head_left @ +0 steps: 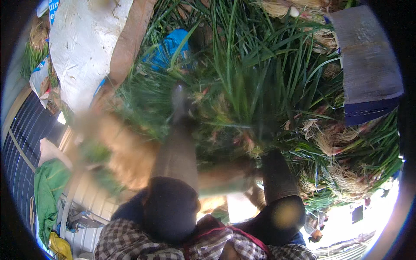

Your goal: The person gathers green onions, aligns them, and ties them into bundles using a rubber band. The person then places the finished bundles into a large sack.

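Observation:
Long green leaves of spring onions or a similar bulb crop [234, 74] fill the middle, with pale roots and pinkish stem bases showing. Two limbs with dark coverings reach up from my checked shirt [136, 240]; they seem to be my arms. What looks like my left hand [179, 102] is a blurred, narrow shape among the leaves, below a bright blue plastic piece [177, 45]. On the right, the limb [279, 182] runs into the greens beside a rooted clump [255, 146]. Leaves and shadow hide its end. Neither hand's fingers can be made out.
A white woven sack [86, 48] lies upper left; a grey cloth-like piece with a navy edge [370, 65] hangs upper right. Rooted bunches [338, 139] pile up at right. At left are green cloth [50, 198] and a dark ribbed panel [29, 126]. A person [314, 229] is lower right.

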The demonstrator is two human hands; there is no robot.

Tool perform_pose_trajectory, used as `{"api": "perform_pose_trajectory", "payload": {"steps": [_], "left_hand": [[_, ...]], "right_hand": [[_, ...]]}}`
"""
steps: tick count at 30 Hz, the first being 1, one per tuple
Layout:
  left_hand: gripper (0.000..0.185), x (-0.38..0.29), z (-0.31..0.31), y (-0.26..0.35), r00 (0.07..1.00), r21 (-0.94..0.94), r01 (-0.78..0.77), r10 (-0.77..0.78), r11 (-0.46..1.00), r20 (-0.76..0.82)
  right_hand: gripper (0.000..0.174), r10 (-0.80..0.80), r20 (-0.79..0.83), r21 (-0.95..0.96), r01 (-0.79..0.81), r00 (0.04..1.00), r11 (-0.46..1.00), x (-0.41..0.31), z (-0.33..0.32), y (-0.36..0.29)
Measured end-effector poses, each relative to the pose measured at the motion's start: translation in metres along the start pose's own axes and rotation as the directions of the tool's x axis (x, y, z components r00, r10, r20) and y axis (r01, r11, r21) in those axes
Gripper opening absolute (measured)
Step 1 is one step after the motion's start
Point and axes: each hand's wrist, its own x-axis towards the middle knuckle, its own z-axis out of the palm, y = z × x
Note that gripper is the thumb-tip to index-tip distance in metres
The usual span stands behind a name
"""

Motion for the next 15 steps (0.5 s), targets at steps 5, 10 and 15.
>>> {"api": "perform_pose_trajectory", "payload": {"steps": [5, 10, 15], "left_hand": [[0.037, -0.004, 0.023, 0.023, 0.998, 0.081, -0.021, 0.025, 0.997, -0.053], [0.036, -0.012, 0.043, 0.030, 0.992, 0.191, -0.104, 0.116, 0.976, -0.050], [0.036, -0.025, 0.076, 0.031, 0.979, 0.282, -0.203, 0.202, 0.938, 0.031]], "right_hand": [[0.063, -0.398, 0.354, 0.456, 0.215, 0.846, 0.864, -0.013, 0.018, -0.017], [0.076, -0.047, 0.252, 0.319, -0.037, 0.967, 0.947, 0.037, -0.018, 0.016], [0.078, 0.171, -0.469, 0.098, -0.142, 0.867, 0.985, 0.122, -0.070, 0.077]]}}
